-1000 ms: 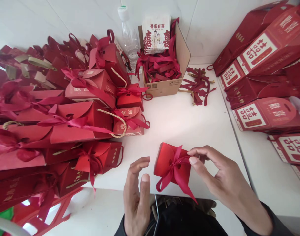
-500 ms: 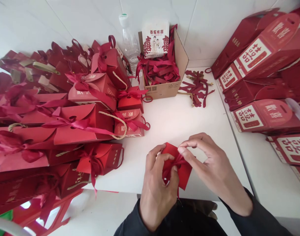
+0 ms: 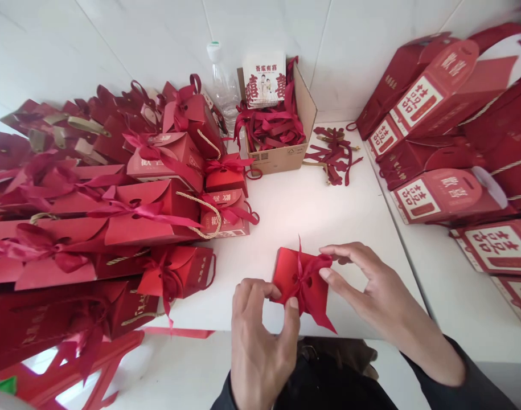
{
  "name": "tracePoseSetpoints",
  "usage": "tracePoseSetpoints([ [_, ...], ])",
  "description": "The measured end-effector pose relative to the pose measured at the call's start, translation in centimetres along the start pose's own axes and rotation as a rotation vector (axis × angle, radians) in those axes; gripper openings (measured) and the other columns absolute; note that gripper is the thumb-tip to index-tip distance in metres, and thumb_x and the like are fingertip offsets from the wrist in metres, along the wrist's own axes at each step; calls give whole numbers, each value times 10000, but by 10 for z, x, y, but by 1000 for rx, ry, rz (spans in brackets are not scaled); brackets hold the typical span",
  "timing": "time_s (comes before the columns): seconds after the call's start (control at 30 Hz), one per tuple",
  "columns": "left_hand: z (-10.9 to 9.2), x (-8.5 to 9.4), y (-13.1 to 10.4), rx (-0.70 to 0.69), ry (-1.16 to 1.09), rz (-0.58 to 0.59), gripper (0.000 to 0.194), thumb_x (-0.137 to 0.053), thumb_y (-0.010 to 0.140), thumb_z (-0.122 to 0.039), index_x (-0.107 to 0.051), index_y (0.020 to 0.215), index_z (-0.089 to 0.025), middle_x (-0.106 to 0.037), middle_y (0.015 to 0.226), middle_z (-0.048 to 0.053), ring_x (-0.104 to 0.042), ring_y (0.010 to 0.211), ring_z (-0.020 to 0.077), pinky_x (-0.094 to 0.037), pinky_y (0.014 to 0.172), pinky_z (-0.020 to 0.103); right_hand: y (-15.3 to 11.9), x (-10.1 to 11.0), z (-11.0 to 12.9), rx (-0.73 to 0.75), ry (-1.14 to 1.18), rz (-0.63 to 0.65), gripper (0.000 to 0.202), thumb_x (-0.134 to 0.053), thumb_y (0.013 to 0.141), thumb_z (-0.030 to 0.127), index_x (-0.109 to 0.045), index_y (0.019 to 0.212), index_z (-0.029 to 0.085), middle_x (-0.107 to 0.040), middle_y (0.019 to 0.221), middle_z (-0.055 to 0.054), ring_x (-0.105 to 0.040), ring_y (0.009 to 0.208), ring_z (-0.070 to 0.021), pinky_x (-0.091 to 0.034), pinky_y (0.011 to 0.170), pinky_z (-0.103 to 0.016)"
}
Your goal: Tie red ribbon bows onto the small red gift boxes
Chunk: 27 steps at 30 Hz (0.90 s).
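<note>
A small red gift box [image 3: 286, 270] stands on the white table, with a dark red ribbon [image 3: 302, 282] tied in a bow over its top. My left hand [image 3: 260, 347] is curled at the box's near left side, forefinger at its edge and thumb against the front by the ribbon. On the right, my right hand [image 3: 382, 299] has the bow's right loop between thumb and forefinger. One ribbon end points up and away; a wide tail hangs over the box's near right side.
Many finished-looking red boxes with bows [image 3: 170, 270] crowd the left. Behind are a cardboard box [image 3: 281, 159] of ribbons and cards, a clear bottle [image 3: 224, 82] and loose dark red strips [image 3: 335, 156]. Red boxes with white labels [image 3: 418, 202] line the right.
Both hands have drawn outward from the box, the left one toward me. The bow now shows spread on top, where fingers covered the ribbon before. The view has shifted slightly.
</note>
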<state>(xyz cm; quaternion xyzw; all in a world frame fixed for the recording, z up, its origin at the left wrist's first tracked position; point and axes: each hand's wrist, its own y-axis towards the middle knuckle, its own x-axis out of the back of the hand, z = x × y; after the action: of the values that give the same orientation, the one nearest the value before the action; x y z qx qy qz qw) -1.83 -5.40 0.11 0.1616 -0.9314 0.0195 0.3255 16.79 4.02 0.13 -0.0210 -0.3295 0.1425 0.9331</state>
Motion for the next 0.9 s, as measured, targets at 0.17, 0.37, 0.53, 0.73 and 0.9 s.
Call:
tracePoseSetpoints([
  [0.17,-1,-9,1,-88,109,-49,154,-585,942,-125,-535,844,-234,-583,852,16,-550,829,223,-429,786,385,-8,-8,-2,39,28,-50,167,-622,989,434,-703,1000,288,-715,1054,-51,-665,1010,-241,-553,707,-328],
  [0.37,10,-10,0,-122,73,-134,172,-489,1023,-173,-492,869,-249,-573,776,-11,-531,712,206,-404,746,359,-9,-20,-1,88,75,-130,182,-588,995,410,-678,968,255,-745,985,-53,-693,898,-229,-561,754,-358],
  [0.53,12,-9,-2,-148,2,-125,79,-532,984,-171,-526,1016,-243,-615,859,1,-605,764,189,-473,743,323,-8,-30,-7,136,114,-162,219,-562,1002,428,-670,1020,238,-763,980,-66,-721,858,-229,-559,654,-332],
  [0.73,21,-11,4,-179,-53,-125,314,-519,843,-38,-524,1095,-225,-519,725,-54,-558,651,149,-496,644,250,-8,-37,-11,167,172,-204,223,-568,987,434,-661,989,232,-752,940,-57,-690,804,-211,-571,714,-343],
  [0.9,26,-10,0,-271,-57,-140,400,-528,849,-55,-538,1211,-225,-618,1062,65,-637,990,215,-556,870,368,-12,-41,-10,166,221,-205,227,-558,997,426,-655,1054,229,-756,970,-63,-693,820,-211,-571,714,-345],
])
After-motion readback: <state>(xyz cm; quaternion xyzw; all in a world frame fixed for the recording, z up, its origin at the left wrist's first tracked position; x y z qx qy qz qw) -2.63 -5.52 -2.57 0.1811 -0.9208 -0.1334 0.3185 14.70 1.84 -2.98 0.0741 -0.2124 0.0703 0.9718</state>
